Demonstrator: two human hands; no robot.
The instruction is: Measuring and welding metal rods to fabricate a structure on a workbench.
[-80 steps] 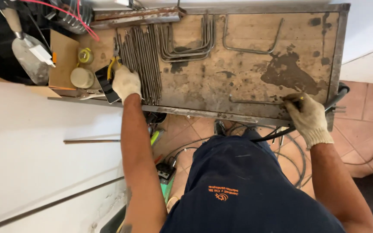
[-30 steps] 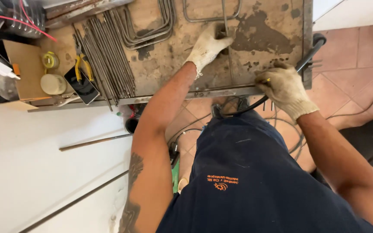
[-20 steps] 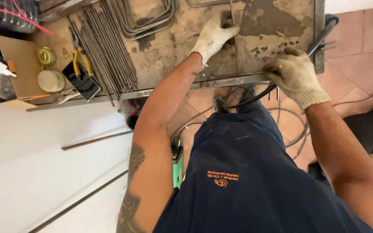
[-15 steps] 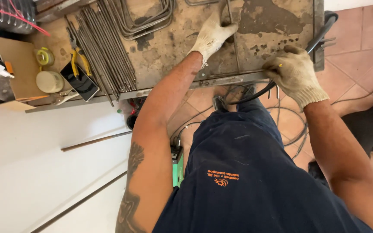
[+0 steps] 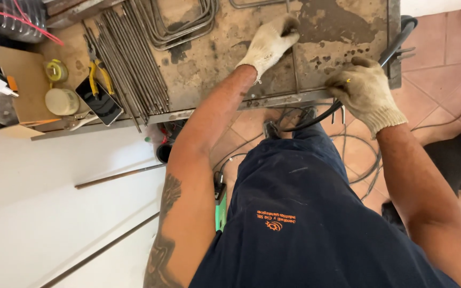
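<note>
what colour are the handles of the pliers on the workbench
Yellow, seen in the head view: pliers beside the phone.

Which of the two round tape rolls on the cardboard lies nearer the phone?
The pale cream roll, beside the phone; the yellow-green roll sits farther up the cardboard.

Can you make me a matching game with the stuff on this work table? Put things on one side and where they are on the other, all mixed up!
Things:
1. left hand
2. right hand
3. phone
4. pliers

Places:
A. lying dark and flat, beside the round tape roll
B. yellow handles, next to the bundle of straight rods
C. gloved, pressing on a thin rod in the middle of the table
D. gloved, at the table's near edge by the black cable

Pairs: 1-C, 2-D, 3-A, 4-B
</note>
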